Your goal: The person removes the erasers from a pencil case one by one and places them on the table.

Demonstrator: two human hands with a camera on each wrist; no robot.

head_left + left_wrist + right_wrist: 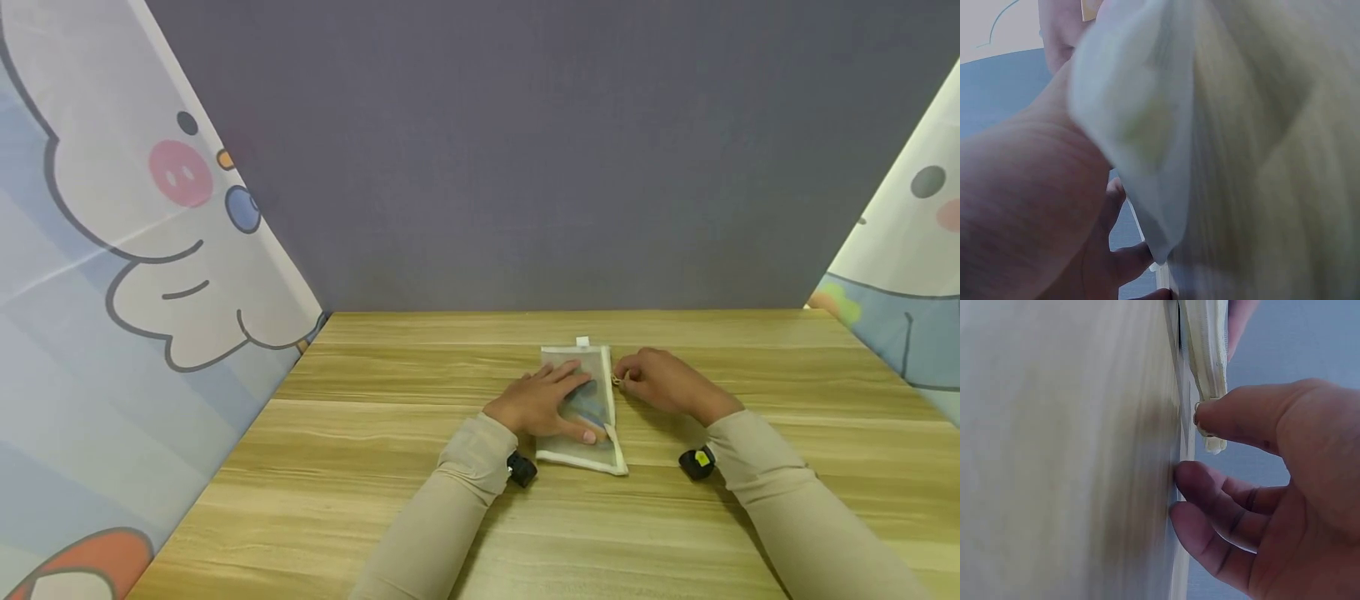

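Zippered pouch (592, 402) with white tag (582, 341)

Pouch (573, 450): translucent mesh, rectangular, lying mostly flat on the wood-grain tabletop (337, 433), long side running 12 to 6 o'clock
Edging: cream fabric, its corner at 5 o'clock jutting outward
Tag (582, 341): small, white, sticking out at 12 o'clock
Zip (609, 387): along the 3 o'clock side, buckled at 4 o'clock
Pull (617, 380): small, beige, at 2 o'clock
Contents (588, 405): bluish, blurred through the mesh
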